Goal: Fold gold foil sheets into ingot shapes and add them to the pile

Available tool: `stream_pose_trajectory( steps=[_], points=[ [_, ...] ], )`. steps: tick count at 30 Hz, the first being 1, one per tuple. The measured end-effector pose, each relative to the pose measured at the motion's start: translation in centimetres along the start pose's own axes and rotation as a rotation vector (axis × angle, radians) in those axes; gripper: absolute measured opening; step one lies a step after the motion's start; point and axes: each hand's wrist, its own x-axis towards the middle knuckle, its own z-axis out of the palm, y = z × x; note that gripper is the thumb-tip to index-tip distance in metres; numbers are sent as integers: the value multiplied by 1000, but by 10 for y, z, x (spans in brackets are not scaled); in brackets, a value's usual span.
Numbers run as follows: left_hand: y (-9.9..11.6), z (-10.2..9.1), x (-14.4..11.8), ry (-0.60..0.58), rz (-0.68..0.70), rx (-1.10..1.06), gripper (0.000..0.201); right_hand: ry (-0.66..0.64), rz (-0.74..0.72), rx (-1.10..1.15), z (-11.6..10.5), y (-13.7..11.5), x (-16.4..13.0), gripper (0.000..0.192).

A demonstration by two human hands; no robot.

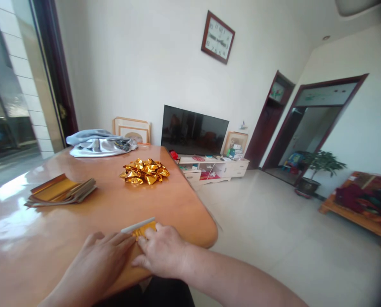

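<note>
A sheet of gold foil paper (142, 230) with a pale raised edge lies near the front edge of the table, partly covered by my fingers. My left hand (103, 256) rests low over its left side, fingertips pressed together on it. From the right, my right hand (163, 249) holds the sheet down with bent fingers, its thumb near the table. Beyond my hands sits a pile of folded gold foil pieces (145, 171). To the left lies a stack of flat gold foil sheets (62, 190), the top one curled up at its edge.
The glossy orange-brown table (107, 204) has a rounded corner at the right. Folded light-blue clothing (102, 143) lies at its far end. Past the table stand a television (193, 131) on a white cabinet (222, 169), a potted plant (312, 179) and a wooden seat (353, 211).
</note>
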Motion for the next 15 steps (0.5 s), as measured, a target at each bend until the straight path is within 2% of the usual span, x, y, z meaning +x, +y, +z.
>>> stream_pose_trajectory(
  steps=[2,7,15],
  points=[
    [4,-6,-2,-36,39,2,27,15,34,21,4,-2,-4,52],
    [14,-16,-8,-10,51,7,29,28,150,114,7,-10,-9,52],
    [29,-27,-19,42,-5,38,29,15,179,129,4,-19,-13,55]
  ],
)
